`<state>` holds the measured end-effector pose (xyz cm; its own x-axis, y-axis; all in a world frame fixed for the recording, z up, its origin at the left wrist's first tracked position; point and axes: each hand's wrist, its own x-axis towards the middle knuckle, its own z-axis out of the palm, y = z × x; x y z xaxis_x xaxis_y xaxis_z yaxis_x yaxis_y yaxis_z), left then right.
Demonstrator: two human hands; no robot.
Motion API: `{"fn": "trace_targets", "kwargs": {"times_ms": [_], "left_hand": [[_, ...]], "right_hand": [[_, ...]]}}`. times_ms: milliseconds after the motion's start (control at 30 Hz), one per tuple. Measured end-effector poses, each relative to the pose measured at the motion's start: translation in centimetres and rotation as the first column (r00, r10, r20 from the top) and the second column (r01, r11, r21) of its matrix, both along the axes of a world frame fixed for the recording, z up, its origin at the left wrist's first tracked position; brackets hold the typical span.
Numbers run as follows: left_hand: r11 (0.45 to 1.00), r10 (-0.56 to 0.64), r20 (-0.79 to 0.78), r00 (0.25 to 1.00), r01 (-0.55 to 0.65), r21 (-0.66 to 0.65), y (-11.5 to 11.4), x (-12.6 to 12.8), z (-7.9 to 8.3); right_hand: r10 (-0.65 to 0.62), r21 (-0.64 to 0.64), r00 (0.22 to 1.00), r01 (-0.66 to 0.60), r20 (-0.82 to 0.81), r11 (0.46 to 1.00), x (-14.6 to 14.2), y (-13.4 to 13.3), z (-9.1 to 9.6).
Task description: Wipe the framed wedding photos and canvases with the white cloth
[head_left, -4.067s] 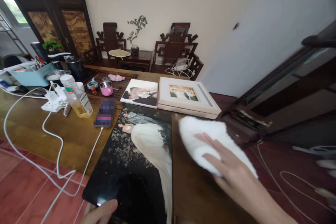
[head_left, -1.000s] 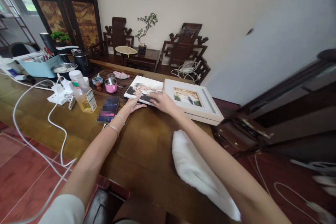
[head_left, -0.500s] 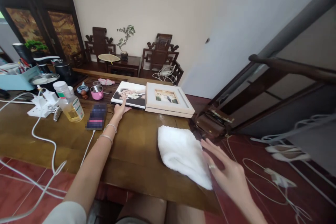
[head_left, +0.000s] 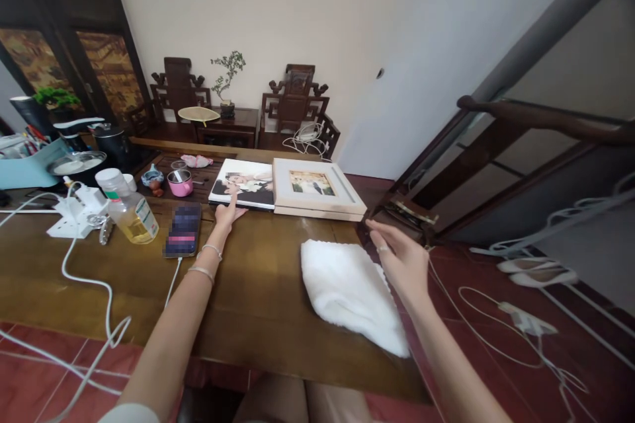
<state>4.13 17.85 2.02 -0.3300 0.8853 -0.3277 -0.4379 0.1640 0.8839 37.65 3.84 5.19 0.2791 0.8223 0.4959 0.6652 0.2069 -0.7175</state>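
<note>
My left hand is at the front edge of a photo album with a couple's picture on its cover. One finger lies stretched over the cover, and another digit points right along the edge. Beside the album, to the right, sits a flat pale box with a framed photo in its lid. My right hand hovers by the box's front right corner with its fingers partly bent and nothing visible in them; I cannot tell if the tips touch the corner. Below it lies a folded white towel at the table's right end.
On the left of the wooden table are a charging phone, a bottle of yellow liquid, a white power strip and a pink cup. Cables hang over the front edge. A wooden chair stands on the right.
My right hand has left the towel's right side and moved forward toward the box's corner, its fingers drawing closer together. My left hand stays at the album. The view has shifted slightly.
</note>
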Motion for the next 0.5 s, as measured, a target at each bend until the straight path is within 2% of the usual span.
{"fn": "trace_targets", "kwargs": {"times_ms": [167, 333, 433, 500], "left_hand": [[0.999, -0.014, 0.000, 1.000, 0.014, -0.033, -0.4, 0.0, 0.3], [0.992, -0.103, -0.007, 0.995, 0.102, -0.071, -1.0, -0.6, 1.2], [0.953, -0.244, -0.154, 0.958, 0.206, -0.224, -1.1, -1.9, 1.7], [0.938, -0.278, -0.254, 0.926, 0.204, -0.281, -1.1, -2.9, 2.0]], "right_hand": [[-0.053, -0.020, 0.999, 0.053, -0.013, 0.998, 1.5, 6.0, -0.5], [-0.170, -0.138, 0.986, 0.167, -0.005, 0.976, 2.9, 10.1, -1.2], [-0.191, -0.238, 0.981, 0.192, 0.027, 0.952, 3.3, 12.1, -1.3], [-0.196, -0.301, 0.979, 0.204, 0.059, 0.931, 3.5, 13.3, -1.3]]}}
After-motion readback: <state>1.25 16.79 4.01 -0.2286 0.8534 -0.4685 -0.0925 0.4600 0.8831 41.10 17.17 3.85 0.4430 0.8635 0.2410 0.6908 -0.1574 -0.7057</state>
